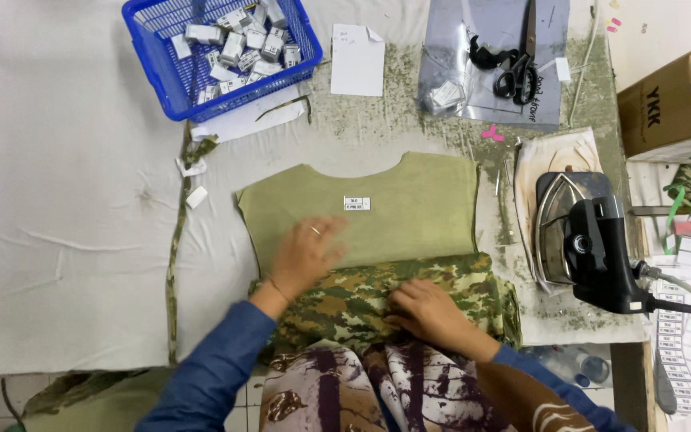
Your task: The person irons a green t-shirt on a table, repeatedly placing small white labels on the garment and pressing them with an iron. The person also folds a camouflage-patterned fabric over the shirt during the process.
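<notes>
A flat olive-green cloth panel with a scooped neckline (409, 204) lies at the middle of the white padded surface (73, 200), a small white label (357, 203) stitched near its top edge. Its lower part is folded over, showing a camouflage-print fabric band (377, 296) that runs toward 6 o'clock.

The left hand (307, 254) rests flat on the olive cloth just above the fold, its grip open with fingers spread and blurred; a ring shows on one finger. The right hand (429, 310) lies on the camouflage band at about 5 o'clock from the left, fingers curled down and pressing the fabric, pinching nothing that can be seen.

At 3 o'clock a black and silver steam iron (581, 240) sits on a scorched pad. At 1 o'clock black scissors (515, 74) lie on a grey plastic sheet. At 11 o'clock stands a blue plastic basket (165, 76) of small white label bundles. A brown cardboard box (661, 108) stands at 2 o'clock.
</notes>
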